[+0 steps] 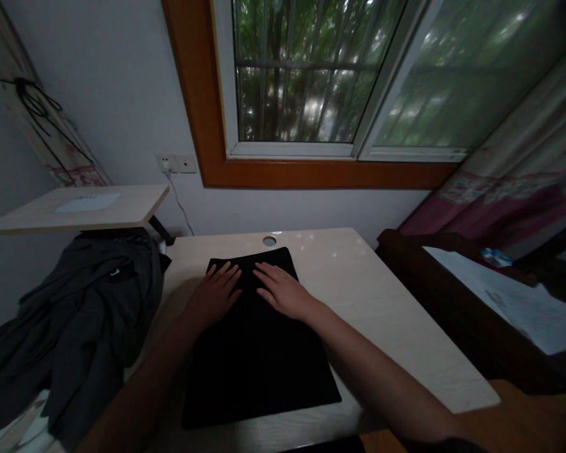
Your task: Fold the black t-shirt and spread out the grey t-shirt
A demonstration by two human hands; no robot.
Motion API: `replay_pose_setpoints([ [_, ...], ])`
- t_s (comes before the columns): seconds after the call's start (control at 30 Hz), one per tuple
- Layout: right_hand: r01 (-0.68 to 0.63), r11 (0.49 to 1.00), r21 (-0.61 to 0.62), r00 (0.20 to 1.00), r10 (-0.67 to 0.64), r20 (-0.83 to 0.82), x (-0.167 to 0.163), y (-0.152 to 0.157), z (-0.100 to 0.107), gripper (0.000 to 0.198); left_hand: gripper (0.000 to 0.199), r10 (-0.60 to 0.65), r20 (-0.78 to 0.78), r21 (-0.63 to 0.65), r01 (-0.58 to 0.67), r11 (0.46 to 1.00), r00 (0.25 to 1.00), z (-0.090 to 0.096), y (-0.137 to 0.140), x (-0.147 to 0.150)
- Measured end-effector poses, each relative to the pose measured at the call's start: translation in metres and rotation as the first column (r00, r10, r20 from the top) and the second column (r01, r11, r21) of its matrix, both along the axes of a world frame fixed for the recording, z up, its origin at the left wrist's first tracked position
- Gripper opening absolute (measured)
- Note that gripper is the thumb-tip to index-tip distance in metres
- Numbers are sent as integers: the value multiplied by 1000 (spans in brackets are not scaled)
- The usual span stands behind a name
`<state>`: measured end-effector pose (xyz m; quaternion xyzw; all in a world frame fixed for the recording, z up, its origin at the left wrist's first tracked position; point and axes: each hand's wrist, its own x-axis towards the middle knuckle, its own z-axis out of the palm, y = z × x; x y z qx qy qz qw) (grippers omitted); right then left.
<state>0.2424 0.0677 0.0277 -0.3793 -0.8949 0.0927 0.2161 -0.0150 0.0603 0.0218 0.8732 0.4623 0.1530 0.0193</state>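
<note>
A flat black piece of cloth [264, 358], roughly rectangular and narrower at its far end, lies on the pale wooden table. Both hands rest on its far part. My left hand [217, 292] lies palm down near the left edge of the cloth, fingers spread and pointing away from me. Palm down too, my right hand [283, 290] is on the right side, its fingers stretched toward the upper left. A strip of black cloth shows between the two hands. Neither hand grips anything. How many layers the cloth has, I cannot tell.
The table [382, 302] has a round cable hole [269, 241] near its back edge. A heap of dark grey clothing [94, 302] sits at the left, under a raised wooden board [75, 207]. Dark furniture with a white sheet [509, 296] stands at the right. A window [311, 75] is ahead.
</note>
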Motion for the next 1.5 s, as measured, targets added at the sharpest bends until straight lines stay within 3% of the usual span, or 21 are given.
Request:
replay_pose_setpoints([
  [0.2,28,998,-60,992,-20,126,-14,29,-17,54,57,53,15,-124,-51,991,998,-20,23,-1],
  [0.37,98,995,-37,987,-92,128,-4,44,-27,53,62,95,53,-122,-88,989,994,-27,28,-8],
  [0.63,284,958,-41,951,-276,140,26,60,-36,57,62,172,52,-143,-163,976,984,-29,32,-26],
  [0.83,336,937,-89,939,-327,102,55,63,-47,61,60,229,82,-153,-215,965,970,-38,27,-49],
  [1.0,364,924,-116,931,-366,4,81,48,-52,63,58,289,146,-161,-265,951,946,-45,16,-71],
  [1.23,363,921,-141,907,-384,-171,96,21,-49,49,54,380,364,-160,-345,925,851,-32,6,-72],
  [1.37,367,916,-165,887,-398,-234,93,17,-45,40,59,492,425,-335,-373,865,760,-19,2,-58],
  [1.5,385,907,-173,876,-418,-240,89,13,-40,31,69,535,379,-405,-384,830,756,-11,-8,-47],
])
